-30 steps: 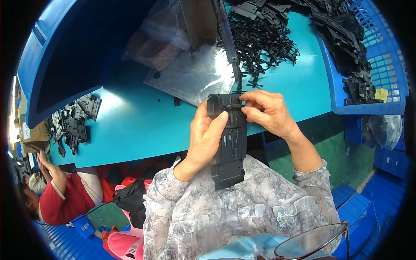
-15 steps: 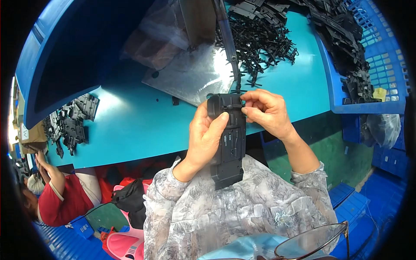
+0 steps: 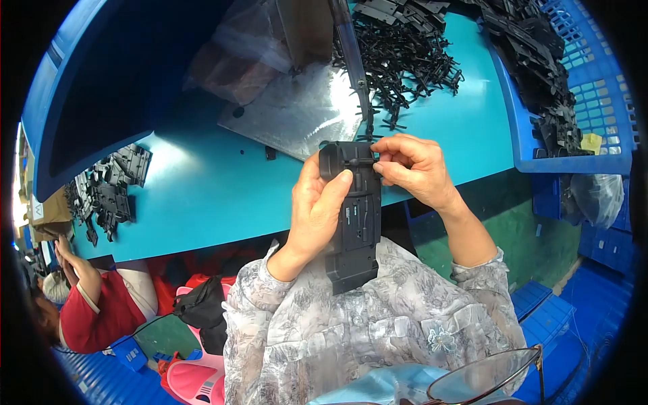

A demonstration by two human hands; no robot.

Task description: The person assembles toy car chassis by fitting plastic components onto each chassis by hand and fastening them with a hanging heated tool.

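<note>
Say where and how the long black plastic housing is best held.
Probably by the upper left edge of the housing, from the left, thumb over its face: the body is long and narrow, and the right hand occupies the upper right edge.

Your left hand (image 3: 314,208) grips, thumb (image 3: 335,190) extended; your right hand (image 3: 420,171) angles inward, fingertips (image 3: 380,146) near together, perhaps pinching.

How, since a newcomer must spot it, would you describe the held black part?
Find the turquoise table, then the grey patterned blouse at its edge. Before it, the left grip holds the long black part. Unlike the thin branching pieces heaped beyond, it is broad and blocky.
</note>
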